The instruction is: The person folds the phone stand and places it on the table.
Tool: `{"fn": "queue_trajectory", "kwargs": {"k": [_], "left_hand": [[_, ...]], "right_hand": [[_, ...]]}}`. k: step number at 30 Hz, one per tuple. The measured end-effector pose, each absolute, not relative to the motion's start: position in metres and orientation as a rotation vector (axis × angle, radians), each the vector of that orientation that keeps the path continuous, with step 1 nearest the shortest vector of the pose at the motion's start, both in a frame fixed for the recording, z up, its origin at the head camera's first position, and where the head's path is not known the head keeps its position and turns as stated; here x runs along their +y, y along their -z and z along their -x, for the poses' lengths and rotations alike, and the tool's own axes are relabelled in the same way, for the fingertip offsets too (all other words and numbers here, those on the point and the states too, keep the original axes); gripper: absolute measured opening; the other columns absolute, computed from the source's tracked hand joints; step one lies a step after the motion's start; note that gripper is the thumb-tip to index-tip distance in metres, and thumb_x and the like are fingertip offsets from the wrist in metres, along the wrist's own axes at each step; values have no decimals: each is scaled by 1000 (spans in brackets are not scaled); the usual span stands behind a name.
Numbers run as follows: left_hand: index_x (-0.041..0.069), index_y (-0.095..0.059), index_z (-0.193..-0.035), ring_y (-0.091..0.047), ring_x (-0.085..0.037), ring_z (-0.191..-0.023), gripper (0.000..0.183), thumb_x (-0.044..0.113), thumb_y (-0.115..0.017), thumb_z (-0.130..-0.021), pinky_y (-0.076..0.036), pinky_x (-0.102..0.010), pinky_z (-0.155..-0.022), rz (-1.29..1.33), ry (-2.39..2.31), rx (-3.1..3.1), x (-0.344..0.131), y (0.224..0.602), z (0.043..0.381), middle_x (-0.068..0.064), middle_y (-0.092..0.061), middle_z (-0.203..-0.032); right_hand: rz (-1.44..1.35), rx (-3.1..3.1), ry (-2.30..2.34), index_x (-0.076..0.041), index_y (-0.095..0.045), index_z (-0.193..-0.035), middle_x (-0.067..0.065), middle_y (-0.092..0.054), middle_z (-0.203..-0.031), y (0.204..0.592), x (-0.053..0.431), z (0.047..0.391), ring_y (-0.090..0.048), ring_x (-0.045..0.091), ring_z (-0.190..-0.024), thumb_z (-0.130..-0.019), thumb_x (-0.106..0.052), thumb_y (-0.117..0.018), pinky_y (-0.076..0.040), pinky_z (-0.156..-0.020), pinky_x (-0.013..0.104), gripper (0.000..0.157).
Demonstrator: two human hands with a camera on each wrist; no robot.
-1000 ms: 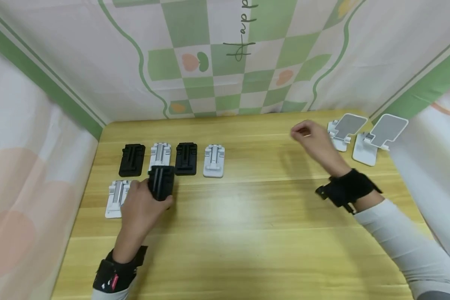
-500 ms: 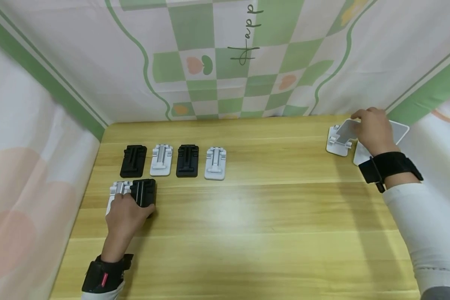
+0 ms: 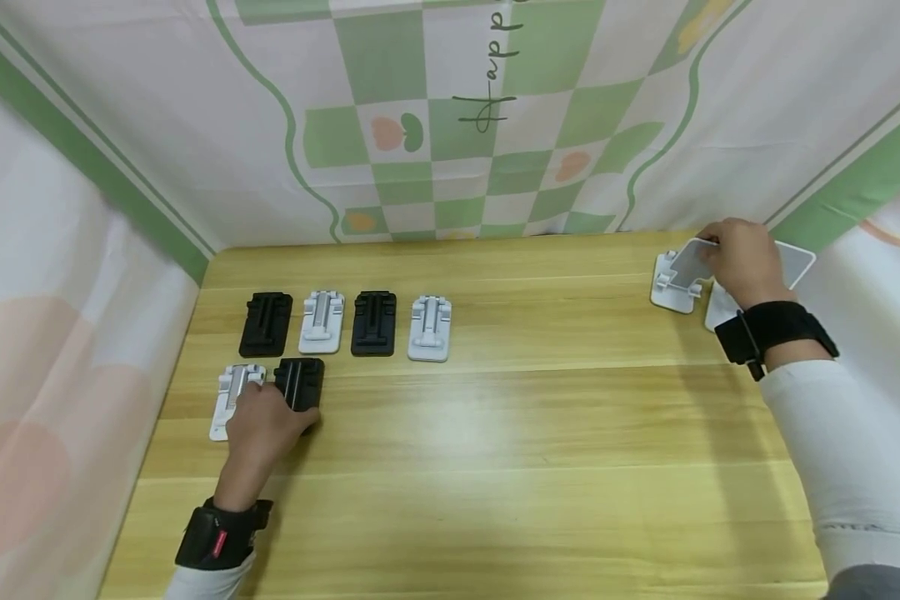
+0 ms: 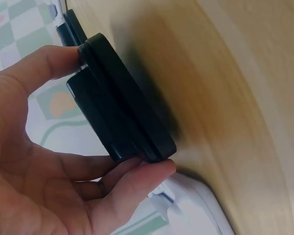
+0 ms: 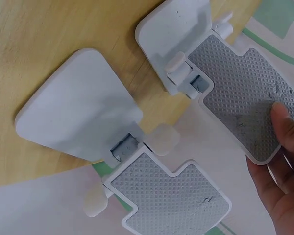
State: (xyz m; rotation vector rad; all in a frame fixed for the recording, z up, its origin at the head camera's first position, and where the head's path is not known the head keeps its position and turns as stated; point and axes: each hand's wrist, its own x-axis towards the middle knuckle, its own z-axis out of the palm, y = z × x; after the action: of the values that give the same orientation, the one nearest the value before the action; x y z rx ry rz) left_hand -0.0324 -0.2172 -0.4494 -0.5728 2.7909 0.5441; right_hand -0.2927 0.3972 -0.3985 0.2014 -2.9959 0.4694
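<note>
My left hand [image 3: 266, 425] grips a folded black phone stand [image 3: 302, 382] at its edges, low over the left part of the table. In the left wrist view the stand [image 4: 122, 103] is pinched end to end between thumb and fingers, with a shadow on the wood beneath it. A folded white phone stand [image 3: 228, 400] lies just left of it, partly covered by the hand. At the back right, my right hand [image 3: 746, 262] pinches the raised grey-padded plate of an unfolded white phone stand [image 5: 245, 93]. Beside that is a second unfolded white stand [image 5: 171, 200], partly behind the hand in the head view.
A row of folded stands lies behind my left hand: black [image 3: 266, 325], white [image 3: 321, 322], black [image 3: 373, 323] and white [image 3: 430, 328]. The wooden table [image 3: 495, 467] meets a patterned curtain [image 3: 390, 83] at its back edge, with more curtain at both sides.
My left hand has lowered the black stand from near the back row to beside the front white one, shifting slightly right lately. My right hand has moved right and taken hold of a white stand's plate.
</note>
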Motion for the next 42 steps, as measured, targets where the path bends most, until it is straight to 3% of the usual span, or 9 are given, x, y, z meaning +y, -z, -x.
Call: {"fn": "queue_trajectory", "kwargs": {"k": [11, 16, 20, 24, 27, 33, 42], "left_hand": [[-23, -59, -104, -55, -43, -88, 70, 39, -82, -80, -51, -49, -56, 543, -479, 2783, -211, 452, 33, -36, -51, -105], [-25, -57, -112, -54, -40, -86, 74, 39, -82, -84, -49, -43, -55, 528, -503, 2761, -209, 449, 32, -36, -52, -105], [-26, -52, -122, -57, -43, -88, 79, 43, -74, -92, -51, -45, -57, 507, -509, 2744, -207, 443, 28, -40, -53, -109], [-27, -45, -134, -55, -55, -109, 82, 48, -58, -101, -55, -59, -74, 490, -514, 2766, -201, 432, 28, -47, -48, -126], [-25, -38, -142, -45, -58, -127, 75, 41, -47, -107, -50, -67, -94, 471, -613, 2826, -190, 422, 31, -46, -41, -139], [-11, -43, -149, -48, -47, -137, 47, 18, -34, -113, -45, -61, -110, 266, -1053, 2921, -153, 405, 43, -31, -49, -148], [0, -57, -142, -70, -29, -113, 41, 24, -45, -111, -58, -43, -98, 27, -1668, 2616, -80, 393, 61, -16, -67, -132]], "right_hand": [[-175, -2956, -454, 16, -68, -110, 40, -65, -112, 399, 394, 294, -60, 57, -104, -94, 9, -63, -48, -87, 68, 19], [-176, -2933, -476, 15, -69, -110, 39, -65, -113, 398, 396, 289, -60, 56, -104, -95, 9, -63, -48, -87, 67, 18], [-239, -2883, -514, 14, -68, -111, 38, -65, -112, 391, 388, 279, -59, 55, -103, -96, 9, -61, -48, -87, 68, 17], [-372, -2793, -521, 13, -70, -110, 35, -66, -108, 375, 366, 268, -60, 53, -101, -96, 9, -62, -49, -85, 65, 16], [-471, -2709, -522, 12, -71, -106, 32, -68, -104, 362, 347, 259, -61, 51, -98, -94, 8, -66, -51, -83, 62, 14], [-603, -2630, -572, 11, -73, -105, 28, -70, -101, 338, 305, 238, -63, 45, -98, -92, 8, -69, -52, -83, 57, 14], [-830, -2513, -626, 9, -74, -105, 21, -70, -98, 312, 249, 207, -63, 35, -95, -91, 5, -71, -52, -75, 43, 15]]}}
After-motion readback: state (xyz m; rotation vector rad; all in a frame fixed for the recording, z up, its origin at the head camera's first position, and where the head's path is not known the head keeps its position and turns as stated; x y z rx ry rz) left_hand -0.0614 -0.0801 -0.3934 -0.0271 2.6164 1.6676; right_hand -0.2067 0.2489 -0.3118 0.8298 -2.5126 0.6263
